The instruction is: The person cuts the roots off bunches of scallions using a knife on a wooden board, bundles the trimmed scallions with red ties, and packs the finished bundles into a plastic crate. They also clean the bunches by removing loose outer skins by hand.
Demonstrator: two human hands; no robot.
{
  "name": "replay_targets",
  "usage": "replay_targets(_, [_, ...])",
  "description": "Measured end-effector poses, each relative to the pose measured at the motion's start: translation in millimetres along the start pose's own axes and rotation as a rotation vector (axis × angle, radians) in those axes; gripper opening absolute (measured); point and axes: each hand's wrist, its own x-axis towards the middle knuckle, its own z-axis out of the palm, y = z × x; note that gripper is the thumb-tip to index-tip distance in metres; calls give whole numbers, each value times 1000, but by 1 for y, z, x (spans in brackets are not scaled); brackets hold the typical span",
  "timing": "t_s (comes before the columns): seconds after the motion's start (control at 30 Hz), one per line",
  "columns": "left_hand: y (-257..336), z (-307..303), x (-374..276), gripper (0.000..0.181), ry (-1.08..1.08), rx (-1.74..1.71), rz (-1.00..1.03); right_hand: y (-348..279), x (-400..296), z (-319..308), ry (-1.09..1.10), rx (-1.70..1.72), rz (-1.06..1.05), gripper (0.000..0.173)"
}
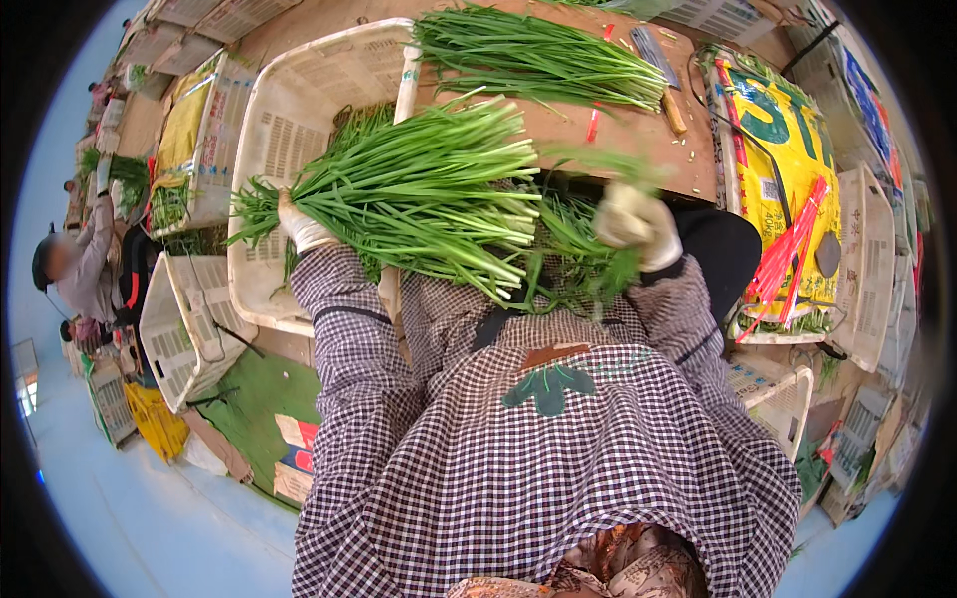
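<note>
A thick bunch of garlic chives (pixel 426 187) lies across my lap, pale cut ends pointing right. My gloved left hand (pixel 303 224) grips it near the leaf tips, over the edge of a white plastic crate (pixel 254 142). Right of the cut ends, my gloved right hand (pixel 635 228) is blurred by motion, its fingers curled. Blurred green strands show just above it; whether it holds any is unclear. Loose green trimmings (pixel 576 239) hang over my lap beside that hand. More chives (pixel 359 134) lie inside the crate, partly hidden by the bunch.
On the wooden board (pixel 553 142) ahead, a second chive bunch (pixel 538 60) rests over red ties, beside a knife (pixel 662 82). Red strips (pixel 785 261) lie on a yellow sack (pixel 777 149) at the right. Another person (pixel 82 261) works at far left among stacked crates (pixel 202 321).
</note>
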Motion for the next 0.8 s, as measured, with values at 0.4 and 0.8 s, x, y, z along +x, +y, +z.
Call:
replay_targets(0.4, [-8, 32, -41, 52, 46, 116, 374, 87, 32, 74, 369, -692, 72, 52])
replay_targets(0.8, [-3, 1, -24, 50, -124, 1, 231, 59, 38, 66, 210, 325, 315, 53])
